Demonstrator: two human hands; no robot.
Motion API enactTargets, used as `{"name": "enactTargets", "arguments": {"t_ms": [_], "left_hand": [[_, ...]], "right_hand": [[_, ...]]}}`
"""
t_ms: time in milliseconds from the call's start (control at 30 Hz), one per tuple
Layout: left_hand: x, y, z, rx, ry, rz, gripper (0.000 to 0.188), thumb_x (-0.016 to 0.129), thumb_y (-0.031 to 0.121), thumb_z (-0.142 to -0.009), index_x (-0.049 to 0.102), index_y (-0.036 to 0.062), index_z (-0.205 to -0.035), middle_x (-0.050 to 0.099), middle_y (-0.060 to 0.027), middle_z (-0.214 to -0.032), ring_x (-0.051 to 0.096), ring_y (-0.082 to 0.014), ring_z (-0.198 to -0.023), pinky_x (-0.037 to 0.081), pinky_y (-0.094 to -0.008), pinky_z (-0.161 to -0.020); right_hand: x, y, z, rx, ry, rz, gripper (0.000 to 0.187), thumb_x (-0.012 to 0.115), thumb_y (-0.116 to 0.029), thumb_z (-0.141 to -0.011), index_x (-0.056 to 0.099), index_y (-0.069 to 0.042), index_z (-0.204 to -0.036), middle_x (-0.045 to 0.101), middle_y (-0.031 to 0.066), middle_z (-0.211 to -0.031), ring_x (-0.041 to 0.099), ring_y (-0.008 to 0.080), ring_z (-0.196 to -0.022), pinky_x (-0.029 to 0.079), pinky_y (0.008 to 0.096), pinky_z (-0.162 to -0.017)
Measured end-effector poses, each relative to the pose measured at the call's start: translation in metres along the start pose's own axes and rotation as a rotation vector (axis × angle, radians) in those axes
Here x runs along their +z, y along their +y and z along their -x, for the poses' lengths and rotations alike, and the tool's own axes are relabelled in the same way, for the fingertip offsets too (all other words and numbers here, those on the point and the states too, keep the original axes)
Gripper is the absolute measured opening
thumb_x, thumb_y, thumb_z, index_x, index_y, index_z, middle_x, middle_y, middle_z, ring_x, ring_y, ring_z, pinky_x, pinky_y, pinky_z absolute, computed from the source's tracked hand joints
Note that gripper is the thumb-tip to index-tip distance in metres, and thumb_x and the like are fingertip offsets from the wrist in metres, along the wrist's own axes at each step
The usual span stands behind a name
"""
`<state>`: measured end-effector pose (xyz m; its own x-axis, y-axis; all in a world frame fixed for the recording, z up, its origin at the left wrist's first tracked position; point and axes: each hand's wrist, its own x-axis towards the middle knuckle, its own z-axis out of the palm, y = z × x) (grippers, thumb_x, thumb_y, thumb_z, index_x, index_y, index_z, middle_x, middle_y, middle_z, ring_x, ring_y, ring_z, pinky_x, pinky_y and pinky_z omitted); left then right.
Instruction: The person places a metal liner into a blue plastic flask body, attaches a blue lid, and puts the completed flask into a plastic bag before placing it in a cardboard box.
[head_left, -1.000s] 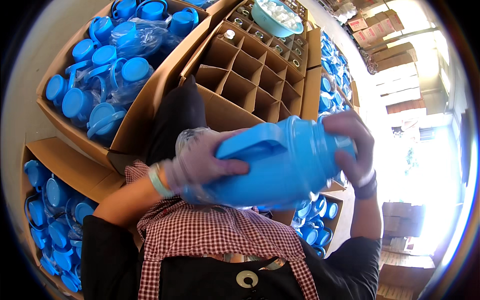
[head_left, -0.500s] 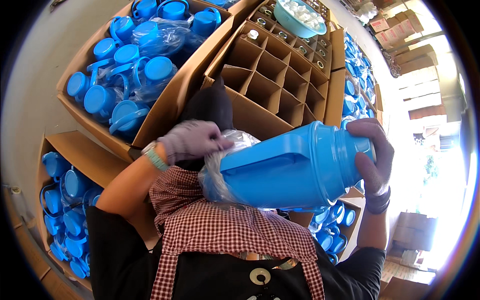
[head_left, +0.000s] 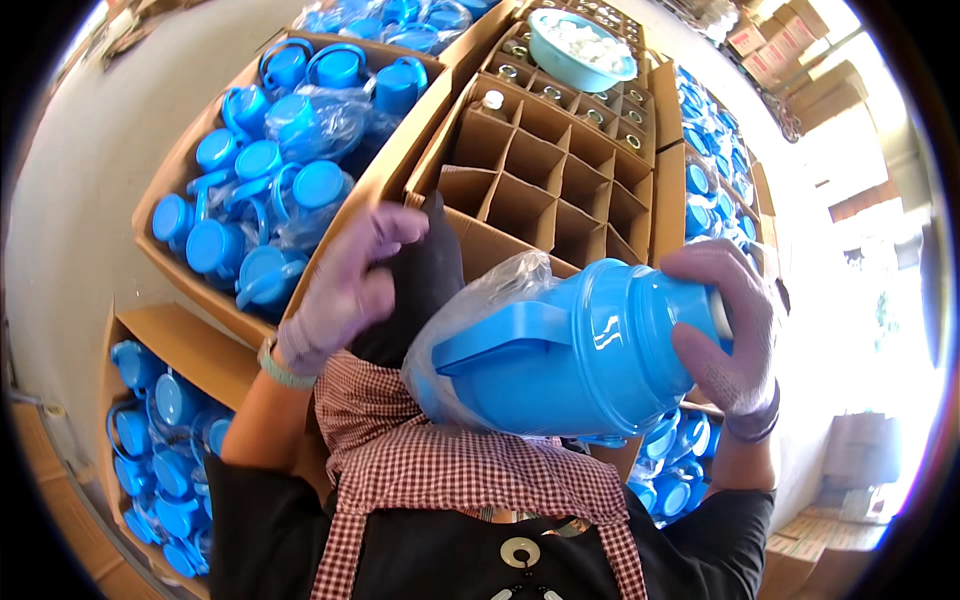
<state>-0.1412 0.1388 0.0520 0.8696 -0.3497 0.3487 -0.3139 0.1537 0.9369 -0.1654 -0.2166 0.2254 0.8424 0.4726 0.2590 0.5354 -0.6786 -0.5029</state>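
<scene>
The left grip [head_left: 350, 280] hangs half open and empty, the right grip [head_left: 730, 335] curls around the neck of the blue flask [head_left: 545, 390] between them, and the step seems to be adjusting the clear bag [head_left: 500, 284] around its base, the next move calling for the left to pinch plastic just rightward

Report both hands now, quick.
Left hand: open, fingers loosely bent, holding nothing.
Right hand: closed around the neck end of a blue flask.
</scene>
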Motion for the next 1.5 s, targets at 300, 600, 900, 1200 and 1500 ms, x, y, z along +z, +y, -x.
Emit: {"name": "enactTargets", "arguments": {"t_ms": [300, 600, 900, 1200, 1500], "left_hand": [[0.096, 0.035, -0.018, 0.056, -0.203, 0.107, 0.058, 0.089, 0.039, -0.079, 0.073, 0.003, -0.122, 0.046, -0.0217, -0.155, 0.049, -0.0372, -0.14, 0.038, -0.0449, -0.116], [0.112, 0.04, 0.001, -0.224, 0.075, 0.238, 0.042, 0.092, 0.025, -0.077, 0.077, -0.0015, -0.106, 0.067, -0.0099, -0.122, 0.065, -0.0191, -0.111, 0.052, -0.0331, -0.093], [-0.005, -0.033, 0.028, -0.006, 0.258, 1.057, 0.066, 0.051, 0.05, -0.105, 0.041, 0.009, -0.155, 0.047, -0.0162, -0.157, 0.048, -0.0396, -0.14, 0.035, -0.064, -0.116], [-0.004, -0.015, 0.022, -0.356, -0.245, 3.674, 0.078, 0.064, 0.057, -0.092, 0.045, 0.0156, -0.155, 0.045, -0.0103, -0.16, 0.039, -0.0351, -0.148, 0.028, -0.0558, -0.123], [0.006, -0.017, 0.012, -0.84, -0.997, 4.277, 0.083, 0.073, 0.055, -0.086, 0.048, 0.0118, -0.153, 0.051, -0.0161, -0.154, 0.044, -0.0384, -0.144, 0.033, -0.0543, -0.121]], "right_hand": [[-0.02, 0.021, -0.022, -0.465, -0.126, -0.192, 0.058, 0.086, -0.03, -0.067, 0.071, -0.006, -0.118, 0.07, 0.0169, -0.114, 0.073, 0.0322, -0.096, 0.061, 0.0388, -0.081], [-0.008, 0.001, -0.005, -0.209, 0.036, -0.102, 0.066, 0.085, -0.045, -0.078, 0.067, -0.002, -0.124, 0.071, 0.0171, -0.112, 0.072, 0.033, -0.1, 0.06, 0.0421, -0.087], [0.077, 0.097, 0.056, 0.184, 0.957, -0.865, 0.019, 0.07, -0.01, -0.094, 0.064, 0.0, -0.109, 0.063, -0.001, -0.09, 0.06, 0.0097, -0.082, 0.05, 0.0247, -0.075], [0.118, 0.074, 0.015, -0.615, 0.58, -0.049, 0.033, 0.075, -0.01, -0.083, 0.068, -0.009, -0.115, 0.067, 0.0138, -0.109, 0.068, 0.0339, -0.093, 0.056, 0.0457, -0.08], [0.111, 0.08, 0.0, -0.662, 0.569, -0.244, 0.042, 0.075, -0.007, -0.081, 0.069, -0.011, -0.123, 0.067, 0.0128, -0.108, 0.071, 0.0315, -0.087, 0.058, 0.0406, -0.073]]}}
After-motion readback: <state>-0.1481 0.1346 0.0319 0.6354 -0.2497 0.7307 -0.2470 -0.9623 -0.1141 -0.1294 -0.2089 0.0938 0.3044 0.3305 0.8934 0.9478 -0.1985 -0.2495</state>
